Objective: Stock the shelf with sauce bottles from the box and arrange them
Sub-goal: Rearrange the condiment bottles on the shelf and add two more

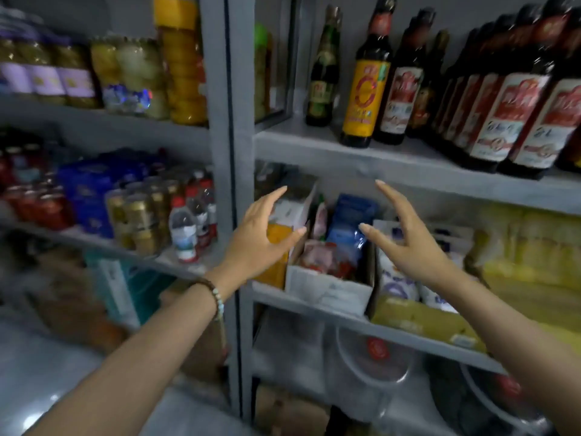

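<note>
Dark sauce bottles stand on the upper grey shelf [314, 143]: a green-labelled bottle [323, 77], a yellow-labelled bottle [364, 89] and a row of several red-and-white-labelled bottles [509, 111] running off to the right. My left hand [257, 243] and my right hand [412, 243] are both raised below that shelf with fingers spread, palms facing each other, holding nothing. They hover in front of a white carton [327, 291] of packets on the middle shelf. No stock box of bottles is visible.
A grey upright post [232, 152] splits the shelving. On the left bay sit jars [47, 77], cans [141, 215] and small water bottles [185, 234]. Yellow packs [528, 247] fill the middle shelf's right side. Clear lidded tubs [374, 363] occupy the shelf below.
</note>
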`<state>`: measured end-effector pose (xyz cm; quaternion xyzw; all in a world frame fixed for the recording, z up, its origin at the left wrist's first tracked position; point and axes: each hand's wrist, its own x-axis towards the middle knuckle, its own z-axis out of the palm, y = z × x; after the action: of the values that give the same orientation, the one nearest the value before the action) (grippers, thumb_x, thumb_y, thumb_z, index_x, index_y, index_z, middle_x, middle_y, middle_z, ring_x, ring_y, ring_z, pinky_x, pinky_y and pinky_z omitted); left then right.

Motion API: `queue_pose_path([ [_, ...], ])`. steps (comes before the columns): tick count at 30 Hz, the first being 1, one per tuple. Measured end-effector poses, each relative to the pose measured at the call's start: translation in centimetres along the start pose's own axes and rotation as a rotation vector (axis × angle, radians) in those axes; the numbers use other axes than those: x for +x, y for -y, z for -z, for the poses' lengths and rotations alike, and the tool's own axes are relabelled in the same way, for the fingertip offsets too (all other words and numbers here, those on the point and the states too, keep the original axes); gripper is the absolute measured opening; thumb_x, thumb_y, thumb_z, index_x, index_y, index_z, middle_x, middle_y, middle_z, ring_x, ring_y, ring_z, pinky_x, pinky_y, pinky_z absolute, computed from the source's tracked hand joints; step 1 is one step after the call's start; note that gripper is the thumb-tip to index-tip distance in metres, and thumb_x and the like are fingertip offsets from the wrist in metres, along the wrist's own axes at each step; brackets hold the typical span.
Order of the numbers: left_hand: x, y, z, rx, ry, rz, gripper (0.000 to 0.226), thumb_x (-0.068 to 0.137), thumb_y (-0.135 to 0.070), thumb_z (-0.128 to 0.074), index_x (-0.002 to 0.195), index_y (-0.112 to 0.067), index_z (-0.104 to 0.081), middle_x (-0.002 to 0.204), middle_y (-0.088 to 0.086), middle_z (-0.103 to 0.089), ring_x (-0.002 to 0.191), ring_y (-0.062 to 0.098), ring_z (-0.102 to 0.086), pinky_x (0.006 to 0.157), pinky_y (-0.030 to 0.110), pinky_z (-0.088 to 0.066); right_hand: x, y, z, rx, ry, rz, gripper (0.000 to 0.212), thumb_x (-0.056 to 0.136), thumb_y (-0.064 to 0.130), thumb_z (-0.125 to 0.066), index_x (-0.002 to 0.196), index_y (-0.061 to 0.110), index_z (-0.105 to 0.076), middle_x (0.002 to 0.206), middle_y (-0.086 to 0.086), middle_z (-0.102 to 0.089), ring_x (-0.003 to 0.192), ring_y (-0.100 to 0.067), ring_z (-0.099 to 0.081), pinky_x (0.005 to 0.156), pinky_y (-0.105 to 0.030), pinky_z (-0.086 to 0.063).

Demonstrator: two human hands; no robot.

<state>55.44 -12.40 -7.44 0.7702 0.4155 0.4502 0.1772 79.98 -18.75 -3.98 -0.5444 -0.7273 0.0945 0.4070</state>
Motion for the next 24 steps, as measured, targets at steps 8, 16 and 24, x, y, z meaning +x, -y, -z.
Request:
queue_pose_path([
  [8, -10.9, 10.9, 2.5, 0.302, 0.197, 0.216, 0.078, 0.082, -0.058, -0.055, 0.145, -0.026, -0.023, 0.151, -0.005, -0.03, 0.138, 0.014, -0.027, 0.111, 0.035, -0.028, -4.5, -2.4, -12.1, -0.033, 0.254, -0.035, 0.083, 0.078, 0.059, -0.051, 0.148, 0.024, -0.024, 0.152, 0.013, -0.023, 0.14, -0.005, -0.022, 0.115, -0.026, -0.02],
  [16, -22.0, 22.1, -0.6, 0.302, 0.423, 0.384, 0.08, 0.081, -0.055, -0.059, 0.145, -0.016, -0.029, 0.149, 0.003, -0.035, 0.137, 0.021, -0.032, 0.111, 0.034, -0.03, -11.3, -8.4, -27.1, 0.023, 0.457, -0.303, 0.079, 0.085, 0.047, -0.062, 0.149, 0.026, -0.021, 0.158, 0.007, -0.017, 0.145, -0.011, -0.017, 0.118, -0.034, -0.02],
  [24, -31.9, 33.3, -9.5, 0.289, 0.646, 0.501, 0.082, 0.081, -0.053, -0.061, 0.146, -0.016, -0.027, 0.15, 0.004, -0.035, 0.136, 0.021, -0.033, 0.11, 0.033, -0.032, -23.0, -18.4, -40.2, 0.076, 0.581, -0.496, 0.075, 0.084, 0.041, -0.066, 0.146, 0.017, -0.032, 0.152, -0.001, -0.031, 0.14, -0.018, -0.029, 0.116, -0.031, -0.023],
])
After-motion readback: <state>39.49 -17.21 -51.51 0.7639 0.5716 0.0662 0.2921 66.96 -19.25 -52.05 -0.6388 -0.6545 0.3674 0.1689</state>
